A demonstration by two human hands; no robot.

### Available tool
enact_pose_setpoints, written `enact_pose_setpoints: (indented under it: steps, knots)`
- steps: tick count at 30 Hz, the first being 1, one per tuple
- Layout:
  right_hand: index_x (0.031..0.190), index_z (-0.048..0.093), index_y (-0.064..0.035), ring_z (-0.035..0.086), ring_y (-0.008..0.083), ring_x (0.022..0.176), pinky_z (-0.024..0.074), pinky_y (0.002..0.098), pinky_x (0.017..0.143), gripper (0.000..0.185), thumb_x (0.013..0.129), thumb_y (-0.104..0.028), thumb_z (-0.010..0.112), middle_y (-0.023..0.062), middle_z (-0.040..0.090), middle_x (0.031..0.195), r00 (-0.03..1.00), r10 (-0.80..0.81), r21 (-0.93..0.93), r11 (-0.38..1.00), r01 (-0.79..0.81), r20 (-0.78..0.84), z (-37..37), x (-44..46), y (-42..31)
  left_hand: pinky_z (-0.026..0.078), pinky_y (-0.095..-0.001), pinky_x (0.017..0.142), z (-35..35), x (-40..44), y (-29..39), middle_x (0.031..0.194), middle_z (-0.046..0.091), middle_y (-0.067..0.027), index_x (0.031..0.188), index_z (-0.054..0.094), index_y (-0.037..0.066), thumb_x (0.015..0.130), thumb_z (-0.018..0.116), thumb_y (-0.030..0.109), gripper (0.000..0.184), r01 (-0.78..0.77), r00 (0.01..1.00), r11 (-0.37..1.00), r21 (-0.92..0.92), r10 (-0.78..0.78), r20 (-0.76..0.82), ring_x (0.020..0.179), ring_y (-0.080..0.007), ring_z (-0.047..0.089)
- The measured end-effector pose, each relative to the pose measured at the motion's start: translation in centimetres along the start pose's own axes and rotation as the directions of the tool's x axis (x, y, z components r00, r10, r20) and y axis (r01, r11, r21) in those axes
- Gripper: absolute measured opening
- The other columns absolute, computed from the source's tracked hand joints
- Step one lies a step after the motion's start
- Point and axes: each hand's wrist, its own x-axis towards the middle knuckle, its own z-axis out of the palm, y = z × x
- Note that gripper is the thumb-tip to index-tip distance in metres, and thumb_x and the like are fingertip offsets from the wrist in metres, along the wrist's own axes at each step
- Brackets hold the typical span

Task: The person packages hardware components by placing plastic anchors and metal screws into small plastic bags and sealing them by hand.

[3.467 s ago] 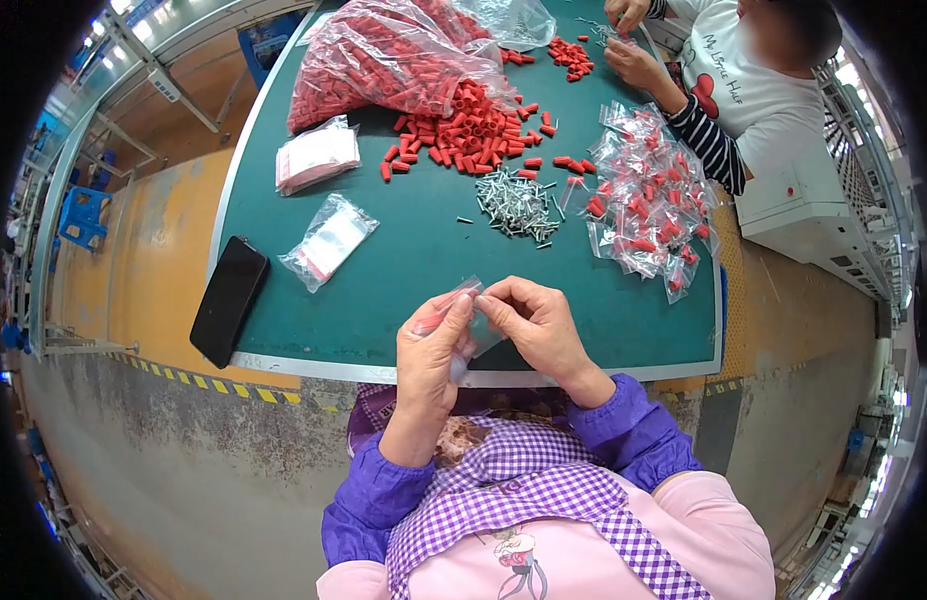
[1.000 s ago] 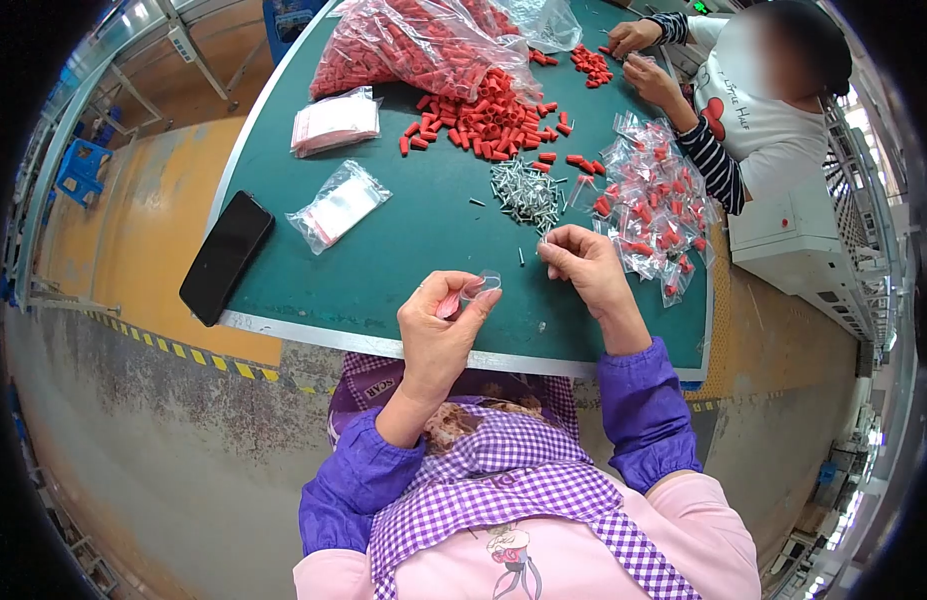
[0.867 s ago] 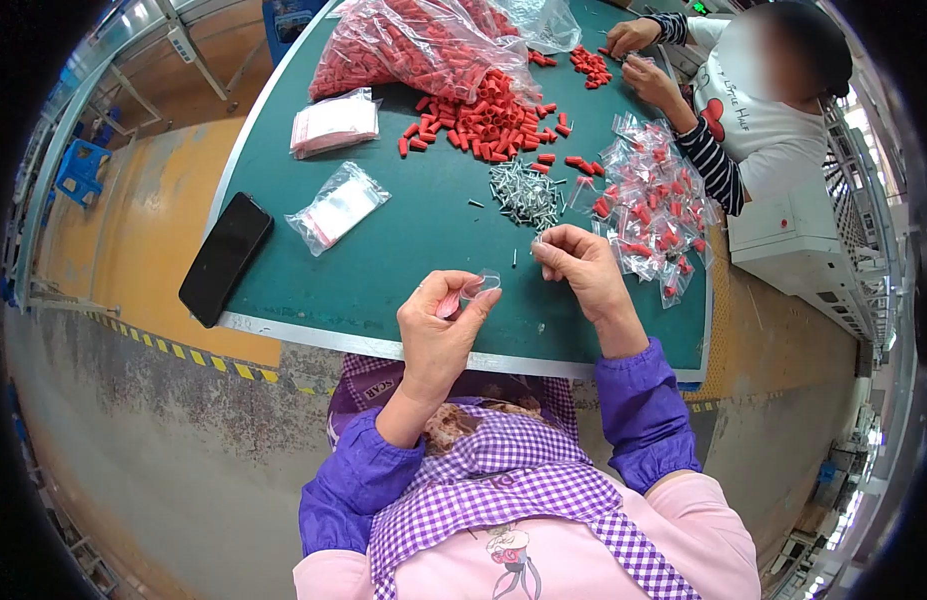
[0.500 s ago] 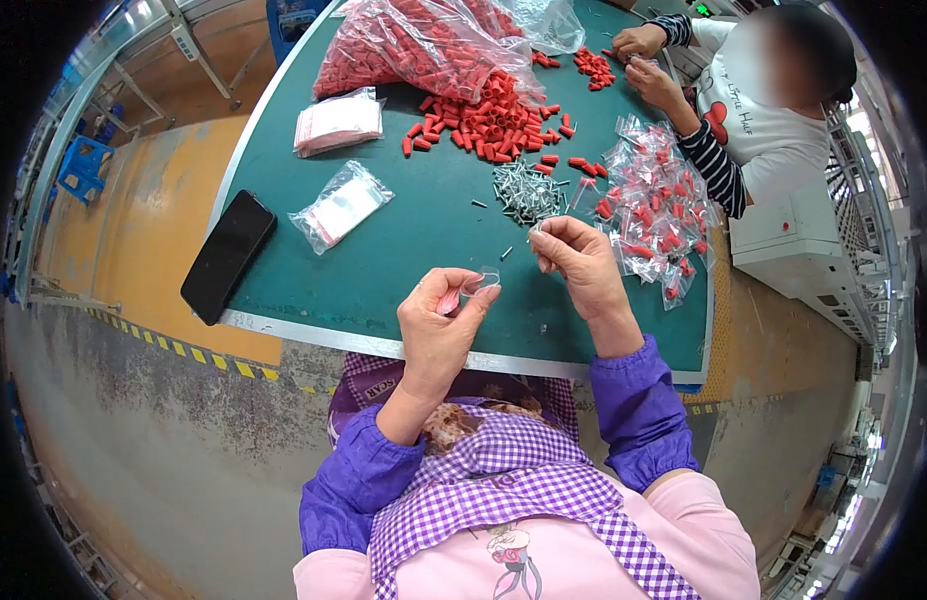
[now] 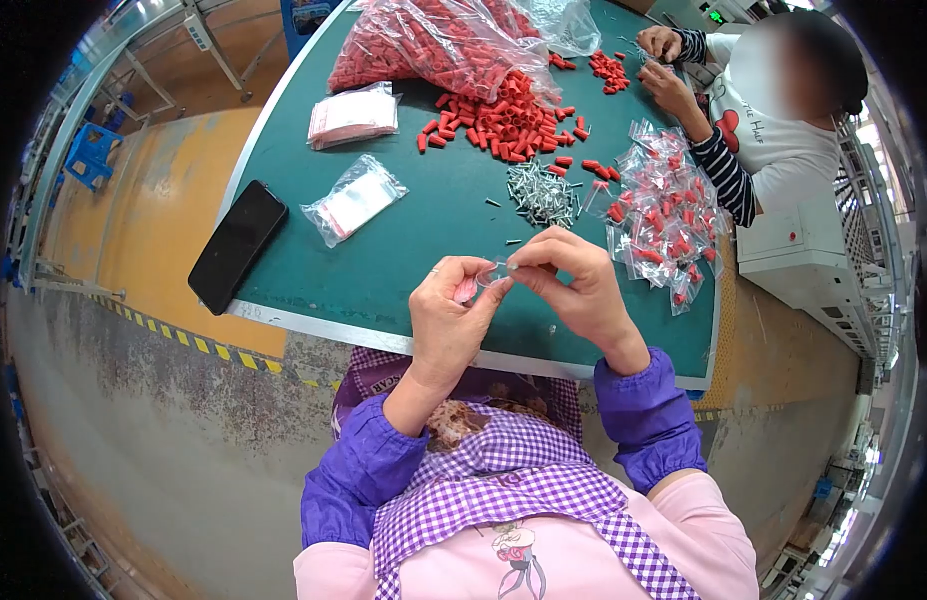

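Note:
My left hand (image 5: 446,318) is closed on a small clear zip bag (image 5: 495,273), its open end standing up between thumb and fingers. Some pink shows inside the curled palm. Against the bag's mouth is my right hand (image 5: 580,292), thumb and forefinger pinched together; what they hold is too small and hidden to name. Just beyond the hands lies a heap of silver screws (image 5: 541,193), with a few strays beside it. Behind that spreads a pile of red plastic caps (image 5: 508,120). Filled bags (image 5: 663,215) of red pieces are heaped to the right.
A large clear sack (image 5: 423,55) of red caps lies at the back of the green table (image 5: 383,285). Left of it are a stack of flat bags (image 5: 353,115), another bag pack (image 5: 355,200) and a black phone (image 5: 238,245). A co-worker's hands (image 5: 666,70) handle small pieces at the far right.
My right hand has moved left and down from beside the screw heap to the bag in my left hand. The whole view has shifted slightly.

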Motion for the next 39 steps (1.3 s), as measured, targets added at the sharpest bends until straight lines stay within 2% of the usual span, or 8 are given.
enact_pose_setpoints:
  steps: [2,13,19,21,30,34,36,39]
  knots:
    - [0.09,0.066,-0.0031,0.059,0.0198,0.073,0.0477,0.0303,0.062,0.015,0.075,-0.002,0.069,0.0076,0.058,0.081,0.978,-0.193,-0.26,0.943,0.208,0.084,0.3,0.2,-0.5,0.043,-0.0203,0.061,0.0,0.0,0.2,0.079,0.062,-0.0017,0.088,0.063,-0.001,0.076,0.074,0.004,0.017,-0.009,1.0,1.0,0.018,0.009,-0.002,0.071,-0.0052,0.053]
    - [0.091,0.065,-0.0025,0.061,0.0243,0.07,0.0489,0.0327,0.062,0.013,0.078,-0.003,0.066,0.0113,0.06,0.084,0.999,-0.05,-0.178,0.983,0.052,0.019,0.3,3.2,0.1,0.043,-0.0207,0.061,-0.9,0.4,0.6,0.078,0.061,-0.0023,0.087,0.063,-0.002,0.075,0.074,0.002,0.016,-0.031,0.999,0.998,0.057,0.032,-0.026,0.07,-0.0062,0.053]
    - [0.09,0.063,-0.0013,0.062,0.0323,0.08,0.0492,0.0396,0.069,0.015,0.082,-0.013,0.064,0.0154,0.061,0.091,0.977,-0.141,-0.602,0.799,0.017,-0.16,-0.4,10.7,5.4,0.044,-0.0194,0.062,-1.2,0.5,0.0,0.078,0.061,-0.002,0.086,0.063,-0.003,0.076,0.074,0.003,0.016,-0.008,0.999,0.999,-0.036,0.006,-0.051,0.072,-0.0056,0.053]
    - [0.089,0.061,-0.0007,0.061,0.0352,0.086,0.0496,0.0433,0.073,0.018,0.081,-0.016,0.065,0.0166,0.06,0.092,0.996,0.01,-0.786,0.613,-0.075,-0.088,0.1,12.5,6.3,0.043,-0.0192,0.061,-1.4,0.6,0.1,0.078,0.062,-0.002,0.086,0.063,-0.003,0.077,0.073,0.003,0.015,0.023,0.998,0.999,-0.041,-0.025,-0.051,0.071,-0.0051,0.053]
    - [0.088,0.059,-0.0007,0.062,0.0383,0.09,0.0493,0.0466,0.077,0.011,0.079,-0.004,0.053,0.0208,0.064,0.092,0.981,0.195,-0.848,0.519,-0.104,0.0,1.4,14.6,6.4,0.042,-0.0179,0.059,-2.2,1.3,-1.2,0.078,0.061,-0.0007,0.088,0.063,-0.002,0.078,0.073,0.003,0.015,0.029,0.995,0.997,-0.068,-0.036,-0.097,0.068,-0.0039,0.052]
    - [0.087,0.06,0.0006,0.065,0.0303,0.078,0.0511,0.0383,0.07,0.012,0.075,0.0,0.059,0.0156,0.066,0.083,0.991,0.115,-0.613,0.789,-0.046,0.074,1.3,13.3,4.6,0.042,-0.0171,0.058,-2.9,2.0,-0.8,0.078,0.061,-0.0001,0.088,0.063,-0.002,0.079,0.072,0.003,0.015,0.011,0.991,0.999,-0.035,-0.016,-0.133,0.068,-0.0033,0.051]
    - [0.089,0.06,0.0013,0.064,0.016,0.073,0.0505,0.0282,0.066,0.014,0.076,-0.001,0.066,0.0076,0.065,0.082,0.971,0.205,0.074,0.974,-0.215,0.126,1.8,10.9,2.0,0.042,-0.0169,0.059,-3.1,2.0,-1.2,0.078,0.06,0.0005,0.089,0.063,-0.002,0.079,0.072,0.003,0.014,0.041,0.988,0.997,-0.058,-0.049,-0.143,0.068,-0.0031,0.051]
    - [0.09,0.061,0.0003,0.061,0.0105,0.075,0.0494,0.0241,0.065,0.014,0.078,-0.001,0.067,0.0049,0.063,0.087,0.982,0.131,0.336,0.926,-0.171,0.137,2.9,7.4,-0.9,0.042,-0.0171,0.059,-3.1,2.3,-1.4,0.079,0.06,0.0007,0.088,0.063,-0.002,0.079,0.072,0.003,0.014,0.033,0.987,0.999,-0.005,-0.033,-0.158,0.068,-0.0034,0.051]
